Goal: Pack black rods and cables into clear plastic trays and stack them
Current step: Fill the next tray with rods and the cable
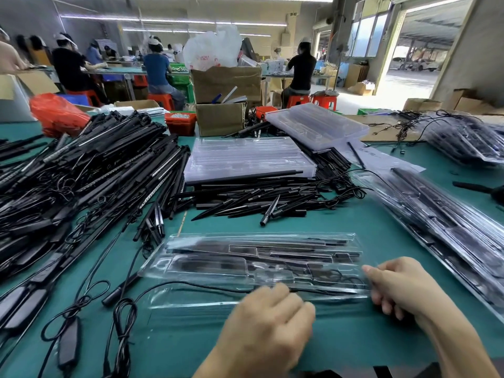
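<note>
At lower centre we seem to be finishing a filled clear tray point(259, 266), left hand point(270, 317) curled at its near edge, right hand point(395, 285) pinching its right end; next, probably onto the packed stack point(447, 230) at right.

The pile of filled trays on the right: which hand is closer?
Right. The right hand is beside the pile of filled trays; the left hand sits farther away, mid-table.
</note>
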{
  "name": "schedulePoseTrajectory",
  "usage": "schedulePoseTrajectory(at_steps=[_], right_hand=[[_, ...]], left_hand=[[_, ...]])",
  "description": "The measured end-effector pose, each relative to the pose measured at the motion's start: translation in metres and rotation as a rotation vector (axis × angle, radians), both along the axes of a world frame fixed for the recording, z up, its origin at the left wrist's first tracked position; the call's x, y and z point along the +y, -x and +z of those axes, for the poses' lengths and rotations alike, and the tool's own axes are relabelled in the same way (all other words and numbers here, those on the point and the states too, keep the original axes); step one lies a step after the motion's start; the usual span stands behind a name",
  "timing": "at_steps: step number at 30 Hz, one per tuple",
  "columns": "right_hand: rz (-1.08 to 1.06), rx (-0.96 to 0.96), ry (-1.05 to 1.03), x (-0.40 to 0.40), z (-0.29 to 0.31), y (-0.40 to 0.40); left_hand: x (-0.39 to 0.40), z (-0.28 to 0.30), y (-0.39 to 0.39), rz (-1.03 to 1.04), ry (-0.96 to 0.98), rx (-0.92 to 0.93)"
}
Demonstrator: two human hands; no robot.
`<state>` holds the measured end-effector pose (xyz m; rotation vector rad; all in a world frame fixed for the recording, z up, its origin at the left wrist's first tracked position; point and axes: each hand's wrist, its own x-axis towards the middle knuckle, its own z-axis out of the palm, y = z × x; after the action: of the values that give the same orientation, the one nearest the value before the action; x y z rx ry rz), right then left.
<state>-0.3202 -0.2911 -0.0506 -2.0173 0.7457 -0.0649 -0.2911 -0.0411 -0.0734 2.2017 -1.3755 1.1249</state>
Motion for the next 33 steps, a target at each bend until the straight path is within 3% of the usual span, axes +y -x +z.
schedulePoseTrajectory(at_steps=[6,14,24,33], right_hand=[[0.01,-0.031,-0.013,-0.002,-0.001,0.0],[0.023,-0.06,-0.065,-0.005,-0.002,0.002],[0.003,-0.074,-0.057,-0.002,-0.002,0.002],[0.001,-0.072,-0.046,0.001,0.001,0.002]], left_hand=[[-0.02,-0.011,0.02,0.093,-0.046,0.177],[-0.028,-0.002,0.025,0.305,-0.287,0.445],[-0.037,0.003,0.028,0.456,-0.308,0.445],[-0.039,0.0,0.026,0.446,-0.362,0.488]])
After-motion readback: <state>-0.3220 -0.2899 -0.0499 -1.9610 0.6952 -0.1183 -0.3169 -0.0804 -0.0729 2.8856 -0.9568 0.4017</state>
